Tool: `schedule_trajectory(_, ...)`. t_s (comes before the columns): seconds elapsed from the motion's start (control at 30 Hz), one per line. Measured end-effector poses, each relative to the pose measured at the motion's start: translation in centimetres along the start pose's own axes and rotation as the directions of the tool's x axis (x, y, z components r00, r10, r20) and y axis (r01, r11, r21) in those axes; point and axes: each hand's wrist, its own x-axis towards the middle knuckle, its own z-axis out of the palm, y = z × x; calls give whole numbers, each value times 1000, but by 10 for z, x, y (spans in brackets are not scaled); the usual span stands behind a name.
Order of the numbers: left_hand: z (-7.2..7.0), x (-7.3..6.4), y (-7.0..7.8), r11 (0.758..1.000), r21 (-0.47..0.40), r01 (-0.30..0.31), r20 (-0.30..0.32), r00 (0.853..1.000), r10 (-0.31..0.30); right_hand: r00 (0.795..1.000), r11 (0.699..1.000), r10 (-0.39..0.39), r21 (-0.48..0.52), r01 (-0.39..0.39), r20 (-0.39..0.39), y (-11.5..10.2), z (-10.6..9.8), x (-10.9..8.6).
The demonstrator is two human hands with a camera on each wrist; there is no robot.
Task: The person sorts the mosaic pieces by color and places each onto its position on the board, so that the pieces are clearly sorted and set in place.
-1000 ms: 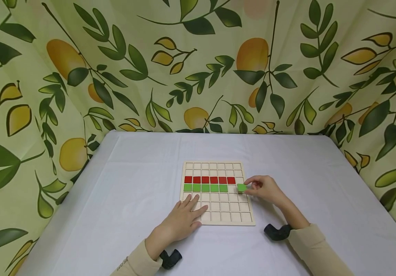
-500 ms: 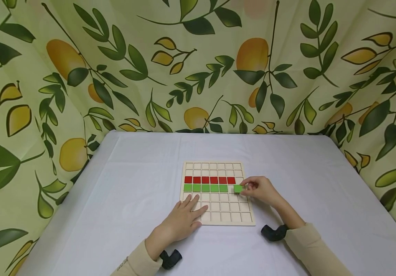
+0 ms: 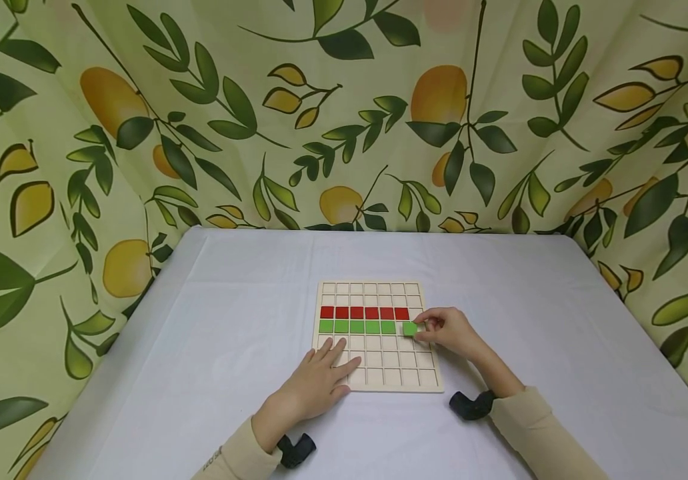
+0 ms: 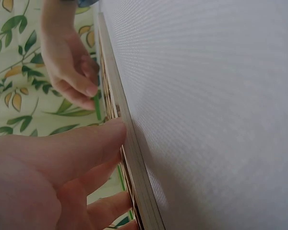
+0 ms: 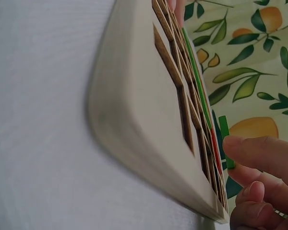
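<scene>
A pale wooden grid board [image 3: 374,380] lies on the table, with a row of red square tiles [image 3: 357,313] and, just below it, a row of green square tiles [image 3: 357,327]. My right hand [image 3: 453,332] pinches one more green tile [image 3: 409,329] between thumb and fingertips, over the right part of the green row. In the right wrist view this tile [image 5: 225,143] stands slightly above the board's surface. My left hand [image 3: 315,383] rests with spread fingers on the board's lower left corner. The left wrist view shows its thumb [image 4: 101,139] at the board's edge.
A white cloth covers the table [image 3: 230,300]. Behind it and at both sides hangs a curtain [image 3: 344,133] printed with fruit and leaves. Black wrist devices [image 3: 296,451] sit under both wrists.
My right hand has moved a little to the left along the green row, carrying the pinched green tile closer to the other green tiles. My left hand has stayed in place.
</scene>
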Motion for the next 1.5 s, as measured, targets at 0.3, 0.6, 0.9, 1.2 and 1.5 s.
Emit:
schedule_trajectory(0.3,0,0,-1,1000,2,3,2,1000,-3,1000,999,-20,-44,20,-20,-1,5,5)
schedule_trajectory(0.6,-1,0,1,1000,-18,4,7,1000,-4,999,998,-20,-53,19,-27,-2,8,8)
schedule_trajectory(0.9,-2,0,2,1000,-23,10,5,1000,-10,1000,998,-3,-63,2,-21,-3,8,10)
schedule_trajectory(1.2,-4,-1,3,1000,-27,14,5,1000,-14,1000,997,-17,-72,15,-22,-5,10,11)
schedule_trajectory(1.5,-3,-1,3,1000,-15,12,12,1000,-12,1000,998,7,-60,-8,-19,-5,10,11)
